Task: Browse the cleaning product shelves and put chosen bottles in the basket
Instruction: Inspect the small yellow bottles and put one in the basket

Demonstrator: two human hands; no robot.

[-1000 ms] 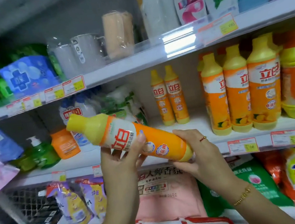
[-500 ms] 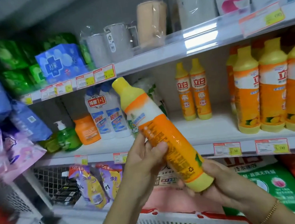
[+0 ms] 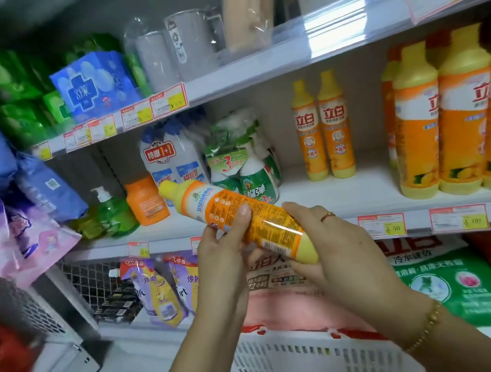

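1. The scene was a shop aisle, faced by white metal shelving in three tiers, each front edge lined with red-bordered price tags [image 3: 382,226].
2. The upper shelf [image 3: 283,54] carried green packs [image 3: 10,91], a blue pack [image 3: 92,81], plastic-wrapped grey mugs [image 3: 189,41] and a beige wrapped roll [image 3: 247,9].
3. On the middle shelf [image 3: 347,195] stood, from left to right, a green pump bottle [image 3: 111,211], a small orange container [image 3: 145,201], a white-and-blue twin pack [image 3: 169,158], a green-and-white bundle of bottles [image 3: 245,167], two slim orange bottles [image 3: 322,127] touching side by side, and, well apart from them, a row of large orange bottles [image 3: 447,124].
4. The bottom tier held purple pouches [image 3: 161,289] in front of a wire mesh panel [image 3: 89,285], then a pink bag [image 3: 284,308] and a green bag [image 3: 454,287].
5. Blue and pink soft packs [image 3: 28,240] hung at the left of the shelving.
6. The chosen orange bottle [image 3: 242,220] was held in the air in front of the middle shelf edge, tilted, with its yellow cap up to the left, its base down to the right and its printed back label facing the camera.
7. The left hand [image 3: 222,259] gripped the bottle's middle, fingers curled behind it and the thumb pressed on the label.
8. The right hand [image 3: 331,243], wearing a ring and a bracelet, cupped the base end with its fingers curled round it.
9. A white lattice basket [image 3: 306,360] with a red rim sat below both hands, at the lower edge of the view.
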